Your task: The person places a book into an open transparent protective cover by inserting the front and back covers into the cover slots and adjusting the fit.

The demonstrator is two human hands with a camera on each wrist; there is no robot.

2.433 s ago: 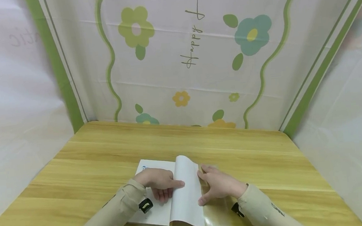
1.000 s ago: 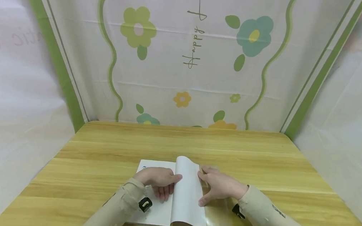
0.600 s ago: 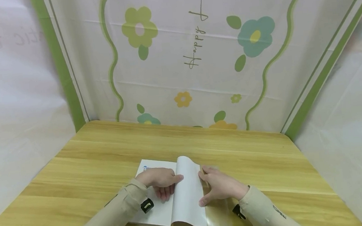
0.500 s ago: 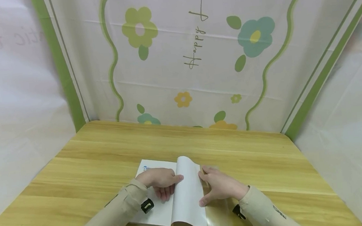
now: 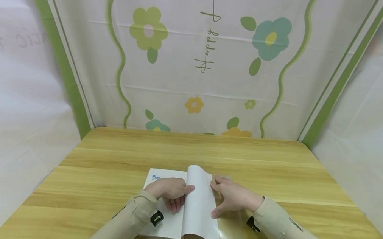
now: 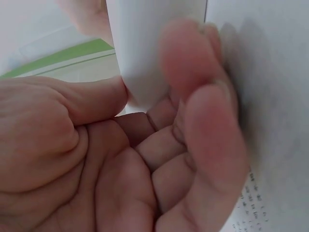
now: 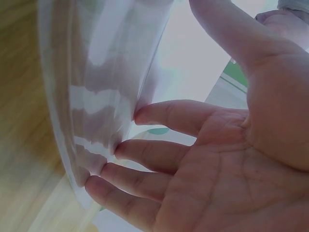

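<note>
We've got a thin white booklet [image 5: 172, 208] lying open near the front edge of the wooden table [image 5: 113, 160], with a clear plastic sleeve [image 5: 231, 226] under its right side. Our left hand [image 5: 170, 193] presses down on the left page, fingers curled, thumb pinching the base of the raised cover leaf [image 5: 198, 198]. Our right hand [image 5: 232, 197] has loose, spread fingers, tips touching the glossy film at the leaf's outer edge.

This stuff looks light and floppy; the film seems slippery and easy to crease, so we'd hold it at the edges.

The head view gives the layout. The left wrist view shows the thumb [image 6: 91, 101] against the sheet and small print on the page. The right wrist view shows fingertips [image 7: 145, 115] on the shiny plastic.
</note>
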